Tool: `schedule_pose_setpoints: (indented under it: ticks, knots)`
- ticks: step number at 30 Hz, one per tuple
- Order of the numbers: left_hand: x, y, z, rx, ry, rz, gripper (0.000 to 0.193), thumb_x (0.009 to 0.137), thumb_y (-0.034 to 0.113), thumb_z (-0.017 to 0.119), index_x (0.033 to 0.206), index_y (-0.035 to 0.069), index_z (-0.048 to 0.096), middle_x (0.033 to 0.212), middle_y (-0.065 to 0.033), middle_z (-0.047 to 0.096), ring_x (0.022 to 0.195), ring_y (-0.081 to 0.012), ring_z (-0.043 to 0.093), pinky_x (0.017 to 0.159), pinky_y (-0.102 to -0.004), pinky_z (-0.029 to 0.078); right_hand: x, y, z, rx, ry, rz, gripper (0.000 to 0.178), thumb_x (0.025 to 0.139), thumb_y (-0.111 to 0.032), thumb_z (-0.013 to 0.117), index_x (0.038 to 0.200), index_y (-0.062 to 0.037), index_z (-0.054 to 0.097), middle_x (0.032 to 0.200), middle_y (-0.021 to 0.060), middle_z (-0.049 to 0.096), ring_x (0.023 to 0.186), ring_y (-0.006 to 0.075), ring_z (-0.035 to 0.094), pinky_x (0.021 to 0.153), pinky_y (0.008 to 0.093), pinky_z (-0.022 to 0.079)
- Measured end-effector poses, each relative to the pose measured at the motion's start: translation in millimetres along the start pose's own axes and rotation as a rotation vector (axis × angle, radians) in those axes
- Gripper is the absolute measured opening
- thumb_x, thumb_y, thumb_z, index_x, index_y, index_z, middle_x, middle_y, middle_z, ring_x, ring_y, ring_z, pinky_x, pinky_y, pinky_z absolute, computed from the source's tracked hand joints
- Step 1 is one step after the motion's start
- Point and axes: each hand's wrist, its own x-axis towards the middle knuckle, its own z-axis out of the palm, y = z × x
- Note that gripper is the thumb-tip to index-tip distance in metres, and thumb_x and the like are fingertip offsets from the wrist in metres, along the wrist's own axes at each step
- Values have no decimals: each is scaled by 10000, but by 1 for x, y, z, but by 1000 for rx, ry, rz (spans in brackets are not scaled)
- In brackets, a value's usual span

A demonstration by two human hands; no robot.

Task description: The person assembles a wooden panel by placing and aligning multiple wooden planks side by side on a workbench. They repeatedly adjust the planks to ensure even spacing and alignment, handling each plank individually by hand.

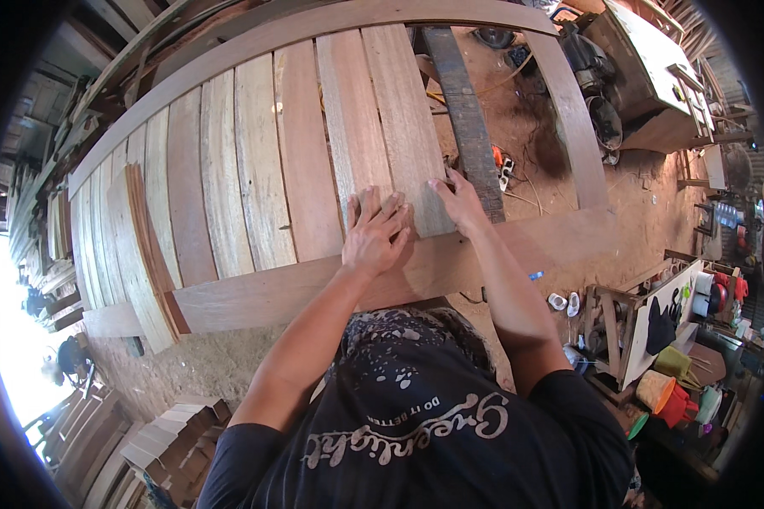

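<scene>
A large wooden panel frame lies before me, with a long far rail (255,49), a near rail (297,287) and an end piece (570,119) at the right. Several pale and reddish slats stand side by side between the rails. My left hand (375,233) rests flat on the slats near the near rail, fingers spread. At the rightmost slat (407,127), my right hand (465,206) grips its right edge, the thumb side on top; the fingertips are partly hidden. Between this slat and the end piece is an open gap.
A dark beam (463,110) runs beneath the frame. Loose boards (140,246) lie stacked across its left part. A motor-like machine (587,64) stands at the far right beside a white-topped table (654,51). Colourful containers (656,392) crowd the lower right. Cut wood (178,433) sits at lower left.
</scene>
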Motion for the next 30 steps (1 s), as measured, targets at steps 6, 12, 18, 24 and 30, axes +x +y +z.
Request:
schedule_pose_setpoints:
  ticks: [6, 12, 18, 24, 30]
  knots:
    - [2, 2, 2, 14, -14, -15, 524, 1087, 423, 671, 1565, 207, 693, 1734, -35, 553, 1693, -443, 305, 1378, -718, 152, 12, 16, 2, -22, 41, -40, 732, 1094, -365, 770, 1637, 62, 528, 1492, 224, 716, 1352, 272, 669, 1170, 402, 503]
    - [1, 5, 1, 25, -39, -27, 524, 1105, 438, 640, 1590, 241, 673, 1759, -17, 524, 1705, -430, 279, 1391, -701, 140, 12, 20, 2, -1, 33, -63, 667, 1107, -348, 751, 1600, 58, 561, 1446, 210, 738, 1308, 262, 690, 1144, 401, 517]
    - [1, 6, -5, 30, -122, -54, 537, 1130, 457, 592, 1625, 253, 639, 1781, -24, 490, 1714, -427, 262, 1398, -693, 115, 6, 5, 6, -113, 28, -84, 613, 1118, -357, 722, 1565, 43, 594, 1433, 225, 739, 1310, 291, 702, 1131, 413, 527]
    - [11, -15, 12, -223, 149, 55, 543, 1111, 449, 623, 1598, 211, 659, 1788, -118, 462, 1705, -449, 278, 1387, -674, 170, 52, 58, -10, -261, 179, -248, 545, 1138, -305, 660, 1546, 47, 584, 1433, 226, 730, 1327, 319, 699, 1155, 433, 529]
    - [-85, -181, -91, 12, 743, -463, 616, 935, 380, 871, 1492, 158, 730, 1693, -173, 554, 1636, -439, 405, 1351, -632, 272, -19, 14, 5, -203, 583, -457, 584, 1112, -253, 729, 1561, 63, 531, 1331, 233, 645, 1160, 305, 672, 1000, 424, 559]
